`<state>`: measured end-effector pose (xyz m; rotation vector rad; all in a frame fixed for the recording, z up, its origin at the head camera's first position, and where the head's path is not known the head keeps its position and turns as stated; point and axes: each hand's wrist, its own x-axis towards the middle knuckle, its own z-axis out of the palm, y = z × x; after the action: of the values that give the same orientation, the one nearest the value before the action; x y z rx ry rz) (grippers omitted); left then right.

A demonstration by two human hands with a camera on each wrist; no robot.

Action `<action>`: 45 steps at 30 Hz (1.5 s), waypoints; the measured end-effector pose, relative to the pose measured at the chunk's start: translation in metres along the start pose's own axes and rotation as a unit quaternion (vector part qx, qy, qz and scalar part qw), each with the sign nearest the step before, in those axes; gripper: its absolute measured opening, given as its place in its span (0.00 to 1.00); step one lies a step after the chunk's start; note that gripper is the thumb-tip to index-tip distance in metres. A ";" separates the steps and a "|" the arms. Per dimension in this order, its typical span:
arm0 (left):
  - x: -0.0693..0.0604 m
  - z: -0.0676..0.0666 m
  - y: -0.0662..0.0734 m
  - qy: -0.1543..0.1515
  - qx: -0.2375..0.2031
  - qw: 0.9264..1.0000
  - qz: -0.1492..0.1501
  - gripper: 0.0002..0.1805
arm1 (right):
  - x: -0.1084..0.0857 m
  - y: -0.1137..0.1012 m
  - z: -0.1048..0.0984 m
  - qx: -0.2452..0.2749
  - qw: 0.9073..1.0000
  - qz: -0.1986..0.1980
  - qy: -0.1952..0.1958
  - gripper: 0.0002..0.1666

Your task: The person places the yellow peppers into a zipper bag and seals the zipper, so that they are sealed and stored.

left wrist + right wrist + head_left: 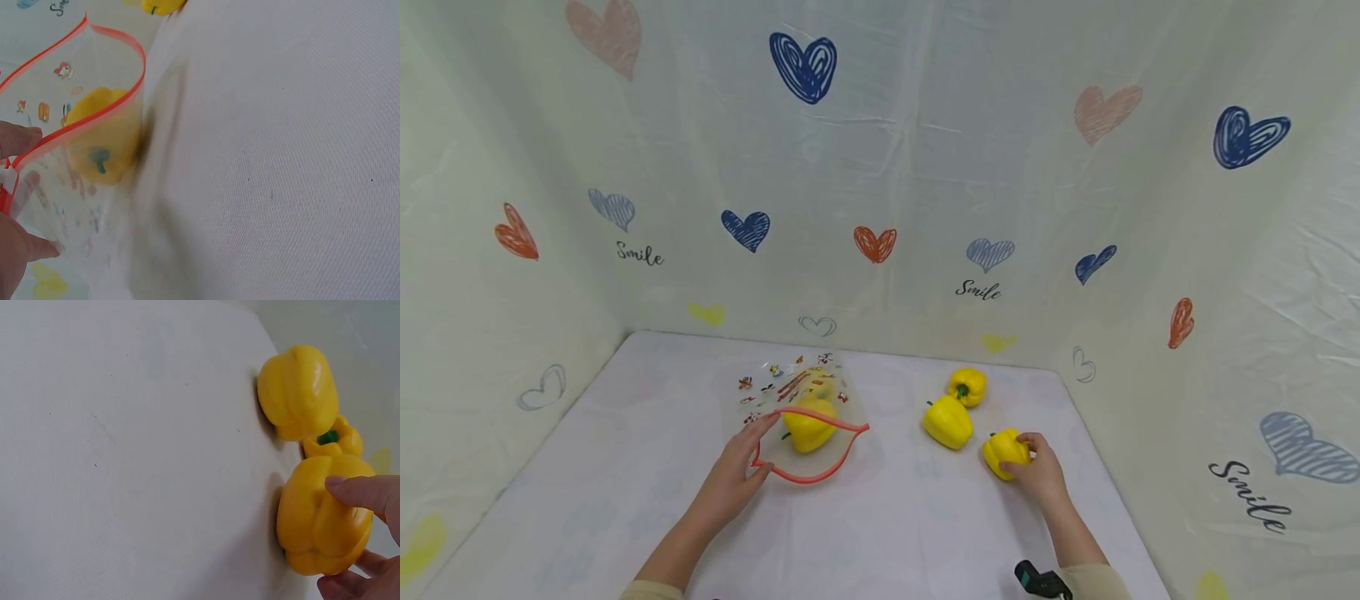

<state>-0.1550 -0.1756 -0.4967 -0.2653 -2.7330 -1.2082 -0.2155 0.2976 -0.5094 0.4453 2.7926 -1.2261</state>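
Because the clear plastic bag with small cartoon prints [775, 387] has a limp, red-edged mouth, the left hand [736, 473] does best to keep its fingers and thumb parted, holding the red plastic rim [805, 480] at one corner so the gap stays wide. The right hand [1043, 477] grips a glossy yellow bell pepper [1002, 452] on the right of the white table [887, 533]; a light, even hold should suit its smooth sides. Two more yellow bell peppers, a nearer one [947, 422] and a farther one [967, 387], sit just beside it, so it should be kept from knocking them. At least one yellow pepper with a green stem [809, 431] lies inside the bag. Only the left wrist view shows the white slider [9, 179] under the left fingers; the right wrist view shows the held pepper's lobed underside, but not whether it touches the table.
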 end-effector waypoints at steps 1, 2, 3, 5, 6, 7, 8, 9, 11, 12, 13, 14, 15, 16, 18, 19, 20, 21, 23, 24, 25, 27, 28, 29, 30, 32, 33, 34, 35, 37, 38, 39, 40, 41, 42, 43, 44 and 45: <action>0.000 0.000 0.000 0.000 0.001 1.000 -0.001 0.44 | -0.001 -0.001 0.000 -0.002 1.000 -0.001 -0.001 0.33; 0.000 0.000 0.000 0.000 0.001 1.000 -0.001 0.45 | -0.002 -0.002 0.001 -0.005 1.000 -0.002 -0.003 0.33; 0.000 0.000 -0.001 0.001 0.001 1.000 -0.001 0.45 | -0.003 -0.003 0.002 -0.008 1.000 -0.004 -0.005 0.33; 0.000 0.001 -0.002 0.002 0.000 1.000 0.002 0.45 | -0.007 -0.006 0.004 -0.009 1.000 -0.008 -0.011 0.33; 0.000 0.001 -0.002 0.003 0.000 1.000 0.004 0.45 | -0.008 -0.008 0.005 -0.008 1.000 -0.012 -0.014 0.33; 0.000 0.001 -0.003 0.004 0.000 1.000 0.006 0.45 | -0.010 -0.009 0.006 -0.006 1.000 -0.014 -0.018 0.33; 0.001 0.001 -0.003 0.005 0.001 1.000 0.009 0.45 | -0.012 -0.011 0.008 -0.005 1.000 -0.018 -0.021 0.33; 0.001 0.002 -0.004 0.006 0.000 1.000 0.011 0.45 | -0.013 -0.013 0.009 -0.004 1.000 -0.020 -0.022 0.33; 0.000 0.002 -0.004 0.005 -0.002 1.000 0.011 0.44 | -0.015 -0.016 0.013 -0.003 0.999 -0.025 -0.024 0.34; 0.000 0.002 -0.003 0.003 -0.003 1.000 0.010 0.44 | -0.017 -0.017 0.015 -0.005 0.999 -0.029 -0.025 0.34; 0.000 0.002 -0.004 0.002 -0.004 1.000 0.008 0.44 | -0.018 -0.019 0.016 -0.006 0.999 -0.031 -0.026 0.34; 0.000 0.002 -0.003 0.001 -0.004 1.000 0.006 0.44 | -0.019 -0.020 0.017 -0.008 0.999 -0.035 -0.028 0.34; 0.000 0.003 -0.003 0.000 -0.006 1.000 0.003 0.44 | -0.021 -0.021 0.018 -0.009 0.999 -0.038 -0.030 0.34; 0.000 0.003 -0.003 0.000 -0.005 1.000 0.003 0.44 | -0.022 -0.023 0.019 -0.011 0.998 -0.045 -0.033 0.34; 0.000 0.003 -0.002 0.000 -0.002 1.000 0.003 0.43 | -0.025 -0.026 0.020 -0.013 0.998 -0.055 -0.038 0.34; 0.000 0.003 -0.002 0.001 -0.002 1.000 0.003 0.43 | -0.027 -0.029 0.020 -0.012 0.997 -0.059 -0.041 0.34; -0.001 0.003 -0.001 0.002 -0.001 1.000 0.004 0.43 | -0.028 -0.031 0.021 -0.013 0.997 -0.064 -0.044 0.34; -0.001 0.003 -0.001 0.004 0.001 1.000 0.006 0.44 | -0.030 -0.034 0.021 -0.013 0.997 -0.067 -0.048 0.34; -0.001 0.003 -0.001 0.005 0.001 1.000 0.005 0.43 | -0.034 -0.040 0.021 -0.011 0.996 -0.074 -0.057 0.34; -0.001 0.003 0.000 0.005 0.001 1.000 0.005 0.43 | -0.036 -0.043 0.021 -0.009 0.995 -0.078 -0.063 0.34; -0.001 0.003 0.000 0.004 0.000 1.000 0.004 0.44 | -0.038 -0.046 0.022 -0.008 0.994 -0.080 -0.068 0.34; -0.001 0.003 0.001 0.002 -0.003 1.000 0.003 0.44 | -0.042 -0.052 0.022 -0.004 0.994 -0.082 -0.078 0.34; -0.001 0.003 0.002 0.000 -0.006 1.000 0.002 0.43 | -0.043 -0.054 0.023 -0.002 0.993 -0.085 -0.082 0.34; -0.001 0.003 0.002 -0.001 -0.008 1.000 0.003 0.43 | -0.045 -0.057 0.023 -0.001 0.993 -0.086 -0.086 0.34; 0.000 0.004 0.003 -0.003 -0.009 1.000 0.004 0.43 | -0.047 -0.059 0.023 0.001 0.992 -0.089 -0.088 0.34; 0.000 0.004 0.005 -0.006 -0.013 1.000 0.004 0.44 | -0.051 -0.065 0.024 0.004 0.991 -0.096 -0.094 0.34; 0.000 0.004 0.005 -0.008 -0.014 1.000 0.001 0.44 | -0.052 -0.068 0.024 0.006 0.990 -0.102 -0.097 0.34; 0.000 0.005 0.006 -0.009 -0.016 1.000 -0.001 0.44 | -0.054 -0.070 0.025 0.007 0.989 -0.108 -0.100 0.34; 0.000 0.006 0.007 -0.010 -0.017 1.000 -0.002 0.44 | -0.056 -0.073 0.025 0.010 0.988 -0.112 -0.103 0.34; 0.000 0.007 0.008 -0.011 -0.020 1.000 -0.004 0.44 | -0.059 -0.077 0.027 0.015 0.987 -0.119 -0.110 0.34; -0.001 0.007 0.009 -0.011 -0.022 1.000 -0.005 0.44 | -0.060 -0.079 0.027 0.019 0.986 -0.121 -0.112 0.35; -0.001 0.008 0.010 -0.011 -0.023 1.000 -0.005 0.44 | -0.062 -0.081 0.027 0.021 0.985 -0.124 -0.115 0.35; -0.001 0.008 0.011 -0.010 -0.024 1.000 -0.003 0.45 | -0.063 -0.083 0.028 0.024 0.985 -0.126 -0.117 0.35; -0.001 0.008 0.012 -0.009 -0.025 1.000 0.000 0.45 | -0.065 -0.085 0.028 0.027 0.984 -0.127 -0.120 0.35; -0.001 0.008 0.013 -0.010 -0.025 1.000 0.002 0.45 | -0.066 -0.087 0.028 0.029 0.984 -0.129 -0.122 0.35; -0.001 0.008 0.013 -0.010 -0.026 1.000 0.003 0.45 | -0.068 -0.088 0.028 0.031 0.983 -0.132 -0.125 0.35; -0.001 0.008 0.014 -0.010 -0.026 1.000 0.004 0.44 | -0.069 -0.090 0.028 0.034 0.982 -0.133 -0.128 0.36; -0.001 0.009 0.015 -0.010 -0.026 1.000 0.005 0.44 | -0.070 -0.091 0.029 0.036 0.981 -0.136 -0.132 0.36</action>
<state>-0.1509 -0.1593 -0.4921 -0.2984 -2.7166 -1.2810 -0.1760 0.2010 -0.4523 -0.0989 2.6471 -1.3269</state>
